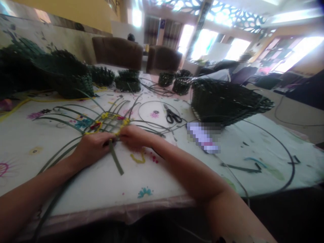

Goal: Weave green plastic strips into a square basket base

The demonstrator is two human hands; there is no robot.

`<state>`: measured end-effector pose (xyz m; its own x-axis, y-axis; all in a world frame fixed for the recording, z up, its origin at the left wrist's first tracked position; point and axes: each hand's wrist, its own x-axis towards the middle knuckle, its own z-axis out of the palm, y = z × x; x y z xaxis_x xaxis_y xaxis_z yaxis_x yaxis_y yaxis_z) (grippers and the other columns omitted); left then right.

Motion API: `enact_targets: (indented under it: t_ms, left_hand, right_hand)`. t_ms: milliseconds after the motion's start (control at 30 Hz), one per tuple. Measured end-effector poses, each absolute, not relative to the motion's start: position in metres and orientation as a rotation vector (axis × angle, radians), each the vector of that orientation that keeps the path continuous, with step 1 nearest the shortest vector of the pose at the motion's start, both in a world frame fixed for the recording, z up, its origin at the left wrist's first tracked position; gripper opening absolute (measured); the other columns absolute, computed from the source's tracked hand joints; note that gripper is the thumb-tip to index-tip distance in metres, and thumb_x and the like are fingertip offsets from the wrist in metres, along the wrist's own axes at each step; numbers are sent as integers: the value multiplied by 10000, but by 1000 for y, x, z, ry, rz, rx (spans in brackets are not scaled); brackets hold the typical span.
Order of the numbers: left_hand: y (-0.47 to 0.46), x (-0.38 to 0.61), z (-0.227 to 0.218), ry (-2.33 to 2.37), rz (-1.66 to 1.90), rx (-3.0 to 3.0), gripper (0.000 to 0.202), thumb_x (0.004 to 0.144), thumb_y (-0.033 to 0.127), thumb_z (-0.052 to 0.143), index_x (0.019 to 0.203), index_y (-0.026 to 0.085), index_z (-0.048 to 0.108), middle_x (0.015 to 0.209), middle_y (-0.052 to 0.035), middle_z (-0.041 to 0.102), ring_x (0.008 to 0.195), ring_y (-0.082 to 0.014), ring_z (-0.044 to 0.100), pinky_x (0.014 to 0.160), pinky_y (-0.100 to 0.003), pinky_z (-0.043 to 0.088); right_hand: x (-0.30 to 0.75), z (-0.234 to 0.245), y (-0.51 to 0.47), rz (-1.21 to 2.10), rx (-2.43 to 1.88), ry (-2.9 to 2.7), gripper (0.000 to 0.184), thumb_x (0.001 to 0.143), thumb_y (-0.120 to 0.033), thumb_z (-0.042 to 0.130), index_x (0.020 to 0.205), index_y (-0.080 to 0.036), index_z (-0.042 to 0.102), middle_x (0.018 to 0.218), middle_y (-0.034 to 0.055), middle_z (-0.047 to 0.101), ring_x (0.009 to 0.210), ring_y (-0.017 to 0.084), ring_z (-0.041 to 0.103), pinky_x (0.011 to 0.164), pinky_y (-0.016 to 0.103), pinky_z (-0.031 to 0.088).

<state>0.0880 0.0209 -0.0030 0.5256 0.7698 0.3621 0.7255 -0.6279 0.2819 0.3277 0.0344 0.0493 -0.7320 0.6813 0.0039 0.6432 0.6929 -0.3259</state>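
Note:
A woven basket base (109, 123) of dark green strips lies on the flowered tablecloth, its edge bound with yellow and red ties. Loose strip ends fan out from it on several sides. My left hand (95, 145) is closed on its near edge, at the left. Close beside it, my right hand (134, 137) is closed at the near right corner, fingers bent in by the yellow binding. A short green strip (116, 158) hangs toward me from between the hands. What the fingertips pinch is partly hidden.
Black-handled scissors (173, 116) lie beyond my right hand. A large dark green basket (225, 101) stands right, behind a blurred pale object (202, 138). Smaller baskets (128, 81) line the back. Strip scraps (241, 168) lie at right. A person (244, 67) sits in the background.

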Motion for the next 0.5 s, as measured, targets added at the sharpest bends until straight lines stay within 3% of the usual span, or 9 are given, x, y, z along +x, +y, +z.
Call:
enact_targets:
  t_ms: [133, 267, 367, 500]
  left_hand:
    - [21, 89, -5, 1276, 735, 2662, 327, 953, 428, 549, 1046, 275, 823, 995, -59, 851, 890, -267, 775, 831, -350, 563]
    - [20, 92, -3, 1233, 746, 2678, 252, 940, 400, 550, 881, 263, 753, 824, -38, 782, 754, -226, 703, 771, -338, 520]
    - [19, 93, 1, 1209, 744, 2675, 224, 927, 388, 560, 819, 258, 707, 767, -32, 743, 705, -213, 666, 729, -337, 496]
    - [19, 95, 3, 1187, 737, 2689, 213, 925, 371, 544, 810, 261, 686, 768, -28, 740, 699, -217, 667, 728, -343, 501]
  right_hand:
    - [323, 62, 22, 189, -1203, -2915, 268, 1003, 0, 545, 1078, -110, 777, 1189, 155, 792, 967, 207, 694, 794, 306, 467]
    - [326, 70, 16, -32, -1171, -2950, 301, 1057, -15, 497, 1145, -126, 762, 1221, 167, 783, 1150, 268, 720, 920, 358, 531]
    - [330, 66, 21, 35, -1157, -2951, 266, 1106, -66, 481, 1167, -138, 730, 1233, 146, 787, 1134, 254, 741, 939, 356, 555]
    - [336, 56, 31, 121, -1087, -2948, 208, 1071, -41, 565, 1200, -142, 693, 1284, 153, 777, 1135, 229, 747, 940, 330, 572]
